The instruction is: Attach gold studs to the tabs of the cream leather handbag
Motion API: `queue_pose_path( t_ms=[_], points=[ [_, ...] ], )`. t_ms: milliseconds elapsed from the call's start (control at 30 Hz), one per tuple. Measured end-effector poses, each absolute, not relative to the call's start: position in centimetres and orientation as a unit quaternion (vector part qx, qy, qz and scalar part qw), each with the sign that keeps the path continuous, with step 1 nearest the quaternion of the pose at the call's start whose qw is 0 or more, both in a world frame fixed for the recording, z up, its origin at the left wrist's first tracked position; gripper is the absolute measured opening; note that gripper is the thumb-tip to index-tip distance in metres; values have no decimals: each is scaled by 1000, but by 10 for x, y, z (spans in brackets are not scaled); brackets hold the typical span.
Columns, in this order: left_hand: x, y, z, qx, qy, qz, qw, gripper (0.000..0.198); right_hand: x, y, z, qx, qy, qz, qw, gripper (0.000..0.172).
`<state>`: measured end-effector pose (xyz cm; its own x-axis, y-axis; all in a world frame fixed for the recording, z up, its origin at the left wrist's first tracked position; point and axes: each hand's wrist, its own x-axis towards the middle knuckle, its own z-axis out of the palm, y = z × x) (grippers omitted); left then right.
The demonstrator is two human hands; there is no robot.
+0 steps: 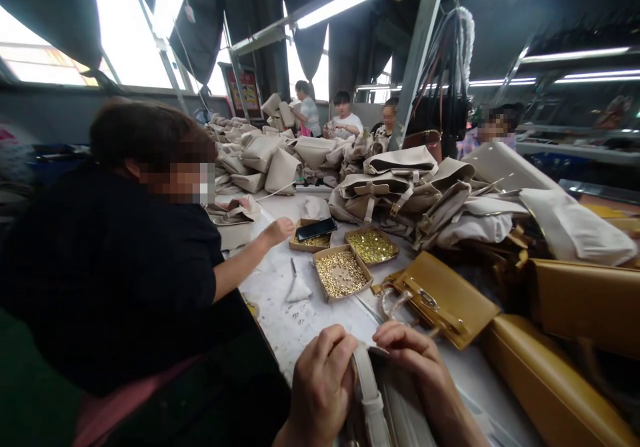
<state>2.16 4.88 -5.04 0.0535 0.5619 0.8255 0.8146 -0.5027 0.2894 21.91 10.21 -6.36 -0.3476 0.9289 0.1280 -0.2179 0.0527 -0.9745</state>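
Note:
A cream-coloured handbag [397, 400] with a strap [369, 383] is at the bottom of the view, close to my body. My left hand [324, 377] is closed on its upper left edge, beside the strap. On the other side, the curled fingers of my right hand [415, 357] grip the bag's top edge. The bag's lower part runs out of view, and whatever lies under my fingertips is hidden. Beyond my hands stands a cardboard tray [324, 293] of small gold-coloured metal pieces.
A second gold-piece tray [383, 260] and a phone [316, 229] on another tray lie ahead. At left sits a co-worker [115, 253], one hand reaching towards the trays. Mustard handbags [450, 293] lie at right; heaped cream bags [385, 187] stand behind. Several people sit farther back.

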Motion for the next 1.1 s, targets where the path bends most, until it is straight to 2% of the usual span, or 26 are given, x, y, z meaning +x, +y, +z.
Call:
queue_pose_path(
  t_ms=[133,300,467,667,767,833,1000,1100],
  points=[
    [18,47,-54,-708,-478,-504,130,23,209,94,-55,-373,-578,582,435,20],
    [15,42,-62,-729,-429,-522,113,28,187,70,-70,-470,-549,476,501,26],
    [17,47,-57,-734,-460,-492,88,24,183,75,-75,-487,-534,495,482,31],
    [23,57,-47,-754,-471,-453,65,15,191,89,-70,-492,-575,461,464,36],
    [26,57,-49,-764,-466,-444,51,12,196,110,-62,-482,-605,485,407,39],
    [27,56,-49,-764,-467,-442,48,12,197,133,-51,-470,-663,454,364,38],
    [31,51,-40,-754,-490,-433,66,27,177,194,-32,-486,-821,218,204,23],
    [35,50,-36,-750,-506,-420,68,28,151,219,-36,-479,-855,152,126,22]
  ],
)
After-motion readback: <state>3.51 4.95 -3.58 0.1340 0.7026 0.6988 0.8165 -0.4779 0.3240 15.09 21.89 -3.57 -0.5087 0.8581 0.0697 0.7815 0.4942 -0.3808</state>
